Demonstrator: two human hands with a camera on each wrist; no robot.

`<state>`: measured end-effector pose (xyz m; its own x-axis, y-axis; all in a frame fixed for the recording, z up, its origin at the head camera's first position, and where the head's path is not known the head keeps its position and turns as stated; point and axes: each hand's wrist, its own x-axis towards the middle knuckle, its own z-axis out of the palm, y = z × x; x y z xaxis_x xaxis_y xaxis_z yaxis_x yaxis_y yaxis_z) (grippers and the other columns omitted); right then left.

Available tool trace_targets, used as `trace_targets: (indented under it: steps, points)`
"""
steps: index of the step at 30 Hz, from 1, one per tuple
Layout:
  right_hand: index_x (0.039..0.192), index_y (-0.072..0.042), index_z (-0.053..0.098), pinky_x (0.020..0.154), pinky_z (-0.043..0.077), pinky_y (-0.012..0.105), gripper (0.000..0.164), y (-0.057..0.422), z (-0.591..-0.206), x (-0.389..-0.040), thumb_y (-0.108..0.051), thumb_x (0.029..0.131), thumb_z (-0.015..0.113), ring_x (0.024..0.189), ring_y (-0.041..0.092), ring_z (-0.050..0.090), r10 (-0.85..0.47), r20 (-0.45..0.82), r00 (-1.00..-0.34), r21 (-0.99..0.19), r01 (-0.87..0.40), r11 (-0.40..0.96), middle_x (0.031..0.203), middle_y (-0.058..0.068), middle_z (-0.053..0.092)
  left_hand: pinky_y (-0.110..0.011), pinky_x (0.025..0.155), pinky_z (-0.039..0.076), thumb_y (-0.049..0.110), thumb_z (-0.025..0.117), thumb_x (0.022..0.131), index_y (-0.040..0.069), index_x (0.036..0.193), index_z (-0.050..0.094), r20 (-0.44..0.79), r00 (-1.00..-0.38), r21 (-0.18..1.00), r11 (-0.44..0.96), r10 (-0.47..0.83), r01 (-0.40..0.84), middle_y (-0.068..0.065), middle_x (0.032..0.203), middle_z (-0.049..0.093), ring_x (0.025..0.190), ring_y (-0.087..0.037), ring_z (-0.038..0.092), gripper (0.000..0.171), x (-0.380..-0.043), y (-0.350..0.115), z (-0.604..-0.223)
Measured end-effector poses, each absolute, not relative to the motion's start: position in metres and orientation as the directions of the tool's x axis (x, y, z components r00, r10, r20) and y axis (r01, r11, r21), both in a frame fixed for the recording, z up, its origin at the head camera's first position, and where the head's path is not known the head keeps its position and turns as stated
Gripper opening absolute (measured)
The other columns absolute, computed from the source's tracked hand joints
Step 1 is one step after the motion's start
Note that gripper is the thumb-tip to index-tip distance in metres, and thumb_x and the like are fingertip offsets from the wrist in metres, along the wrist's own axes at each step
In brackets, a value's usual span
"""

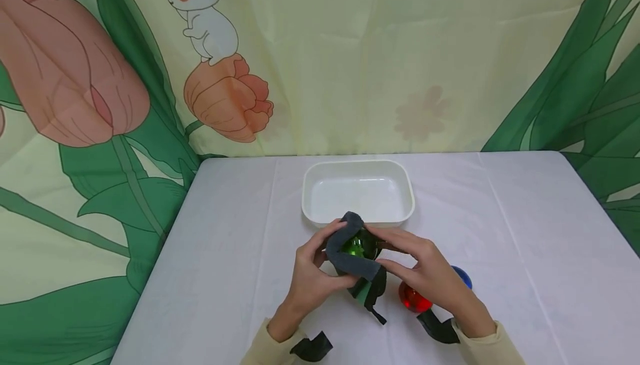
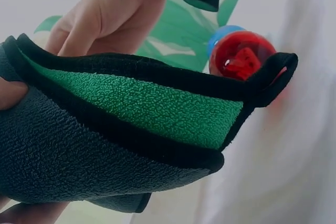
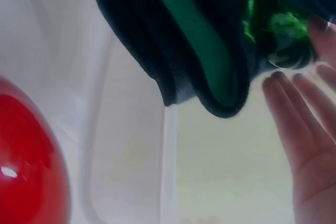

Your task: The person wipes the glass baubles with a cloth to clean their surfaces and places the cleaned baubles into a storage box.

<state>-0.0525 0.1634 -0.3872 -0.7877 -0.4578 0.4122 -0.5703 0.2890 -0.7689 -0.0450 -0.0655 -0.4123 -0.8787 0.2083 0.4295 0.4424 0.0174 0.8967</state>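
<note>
Hands: left hand pinches dark grey-blue terry cloth w/ black trim & green lining; right hand grips its opposite side, thumb & fingers fairly straight.
Ball: shiny green ball sits in cloth's fold, btwn both hands, at near side of white rectangular tray w/ rounded corners.
Hidden: green ball's underside, wrapped; some R fingers, behind bundle. Can't tell if R tips press ball too. Glossy red ball partly under R hand, glossy blue ball mostly behind it. R-wrist view blurry.
Wrists: pale cream sleeves, dark curved strips alongside; exact form unclear.
Table: white creased sheet on top.
Room: pale yellow fabric bkgd w/ printed pink tulip, green leaves, white cartoon animal, cut off at top.
</note>
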Motion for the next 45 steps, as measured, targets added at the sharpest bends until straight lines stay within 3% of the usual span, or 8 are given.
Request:
trace_targets:
  steps: [5,16,21,28,34,45]
  points:
    - [0.137,-0.010,0.060,0.100,0.046,0.018,0.069,0.166,-0.386,-0.051,0.008,0.075,0.081,0.129,0.011,0.054,-0.463,0.455,-0.761,-0.719,-0.621,0.314,0.141,0.007,0.057,-0.031,0.082,0.059,-0.012,0.083,0.065,0.004,0.135,0.056,0.431,-0.881,0.897,0.010,0.198,0.441,-0.018,0.140,0.056,0.117,-0.023,0.062,0.077,-0.045,-0.066,-0.412]
    - [0.134,-0.009,0.062,0.099,0.046,0.017,0.067,0.159,-0.390,-0.053,0.015,0.074,0.077,0.129,0.012,0.055,-0.476,0.490,-0.731,-0.705,-0.653,0.277,0.139,0.010,0.058,-0.031,0.079,0.059,-0.012,0.083,0.067,0.004,0.136,0.055,0.447,-0.872,0.891,-0.009,0.198,0.455,-0.020,0.141,0.054,0.116,-0.022,0.062,0.076,-0.045,-0.064,-0.413]
    - [0.134,-0.005,0.062,0.095,0.050,0.020,0.067,0.158,-0.388,-0.056,0.016,0.072,0.078,0.123,0.011,0.060,-0.466,0.521,-0.715,-0.704,-0.669,0.239,0.134,0.013,0.062,-0.031,0.081,0.059,-0.009,0.084,0.069,0.004,0.137,0.055,0.457,-0.864,0.882,0.014,0.211,0.470,-0.019,0.143,0.053,0.120,-0.021,0.061,0.075,-0.045,-0.064,-0.412]
    - [0.136,-0.004,0.059,0.090,0.053,0.021,0.059,0.160,-0.386,-0.054,0.003,0.080,0.077,0.108,0.013,0.069,-0.452,0.432,-0.781,-0.782,-0.574,0.243,0.129,0.013,0.066,-0.031,0.080,0.059,-0.013,0.083,0.066,0.002,0.135,0.055,0.497,-0.841,0.861,-0.001,0.212,0.508,-0.020,0.139,0.056,0.117,-0.022,0.062,0.076,-0.045,-0.066,-0.413]
    - [0.139,-0.006,0.057,0.095,0.052,0.024,0.065,0.162,-0.388,-0.053,0.005,0.078,0.079,0.118,0.011,0.063,-0.445,0.436,-0.783,-0.784,-0.573,0.240,0.134,0.010,0.063,-0.033,0.084,0.059,-0.014,0.084,0.064,0.002,0.132,0.056,0.486,-0.850,0.868,-0.003,0.203,0.496,-0.020,0.138,0.057,0.116,-0.023,0.063,0.075,-0.045,-0.067,-0.416]
    - [0.133,-0.010,0.063,0.100,0.046,0.018,0.067,0.154,-0.392,-0.051,0.018,0.074,0.075,0.132,0.013,0.051,-0.482,0.485,-0.729,-0.720,-0.646,0.253,0.142,0.010,0.055,-0.030,0.083,0.059,-0.015,0.083,0.064,0.002,0.133,0.056,0.479,-0.856,0.875,-0.032,0.194,0.483,-0.020,0.138,0.057,0.115,-0.020,0.062,0.076,-0.047,-0.074,-0.414]
